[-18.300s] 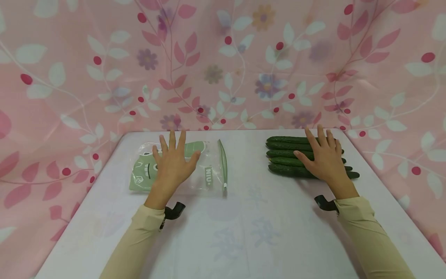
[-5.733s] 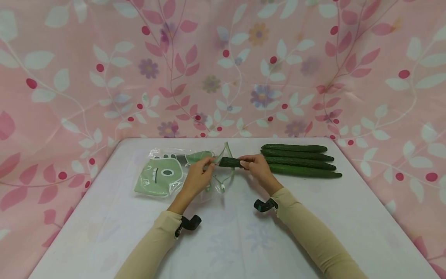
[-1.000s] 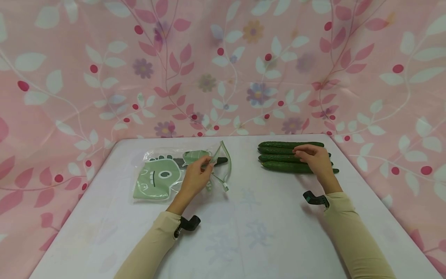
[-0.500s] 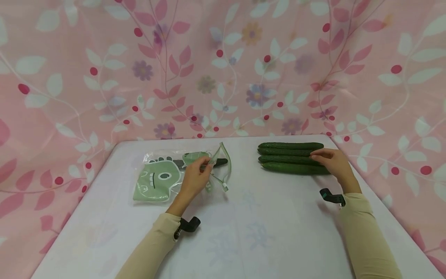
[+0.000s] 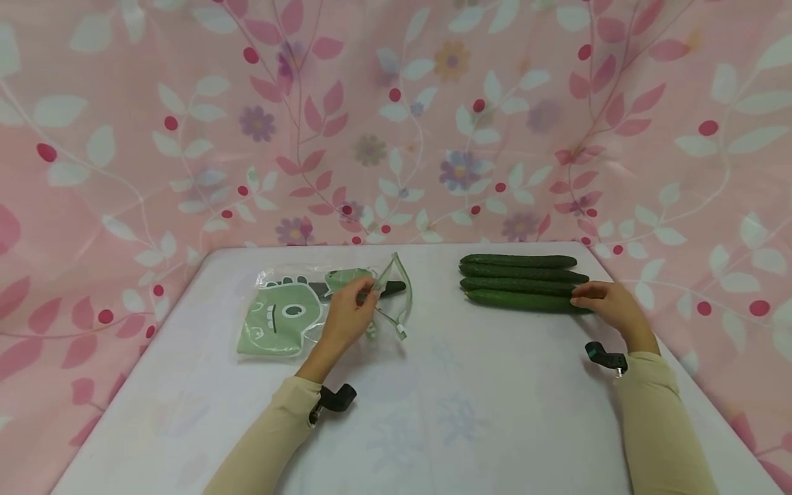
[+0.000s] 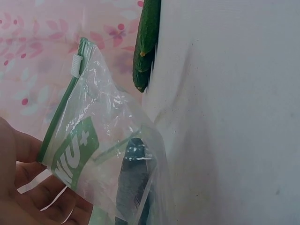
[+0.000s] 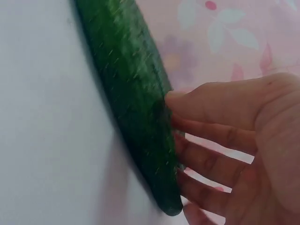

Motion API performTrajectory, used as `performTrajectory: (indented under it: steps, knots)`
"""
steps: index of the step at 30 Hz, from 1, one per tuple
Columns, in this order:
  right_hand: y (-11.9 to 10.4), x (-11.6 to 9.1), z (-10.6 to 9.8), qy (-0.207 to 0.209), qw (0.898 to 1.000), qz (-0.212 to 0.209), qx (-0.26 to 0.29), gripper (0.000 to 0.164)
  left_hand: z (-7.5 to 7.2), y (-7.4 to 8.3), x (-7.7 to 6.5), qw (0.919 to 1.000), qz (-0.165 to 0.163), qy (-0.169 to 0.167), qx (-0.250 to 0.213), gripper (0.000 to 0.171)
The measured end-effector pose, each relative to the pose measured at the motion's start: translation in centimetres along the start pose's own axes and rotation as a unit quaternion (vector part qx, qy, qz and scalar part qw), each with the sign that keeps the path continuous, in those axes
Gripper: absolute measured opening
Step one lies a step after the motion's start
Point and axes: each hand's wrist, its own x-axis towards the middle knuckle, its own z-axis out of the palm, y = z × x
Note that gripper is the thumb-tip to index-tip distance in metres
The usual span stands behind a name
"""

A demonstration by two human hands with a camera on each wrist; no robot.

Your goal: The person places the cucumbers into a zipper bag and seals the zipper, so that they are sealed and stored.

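My left hand (image 5: 349,313) pinches the green zip edge of a clear zip bag (image 5: 281,320) printed with a green cartoon figure. Its mouth gapes to the right, and a white slider (image 6: 76,65) sits on the zip. Inside lies a cucumber (image 6: 131,183), its dark end showing near the opening. At the right, several cucumbers lie side by side. My right hand (image 5: 612,309) is at the right end of the nearest cucumber (image 5: 520,300). In the right wrist view the thumb tip meets that cucumber's edge, with loosely bent fingers alongside and their tips partly hidden behind it.
A white cloth with faint prints covers the table (image 5: 433,426). Behind it hangs a pink floral curtain (image 5: 371,124). Between the bag and the cucumbers lies a strip of bare cloth.
Over the last second my right hand moved right and nearer, from above the cucumbers to the nearest one's end. Earlier it fed a cucumber into the bag. My left hand stayed at the zip.
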Motion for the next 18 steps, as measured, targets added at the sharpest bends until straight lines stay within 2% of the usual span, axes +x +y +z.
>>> performTrajectory:
  steps: [6,12,18]
  knots:
    - [1.0,0.4,0.0,-0.009,0.999,-0.024,-0.033,0.045,-0.3,0.0,0.0,1.0,-0.001,0.004,0.002,0.014]
    - [2.1,-0.2,-0.5,-0.036,0.998,-0.002,-0.056,0.055,-0.1,0.0,0.0,1.0,-0.001,-0.003,-0.004,0.014]
    - [2.8,-0.5,-0.4,-0.048,0.997,0.013,-0.059,0.058,0.0,0.0,0.0,1.0,0.005,-0.005,0.002,0.015]
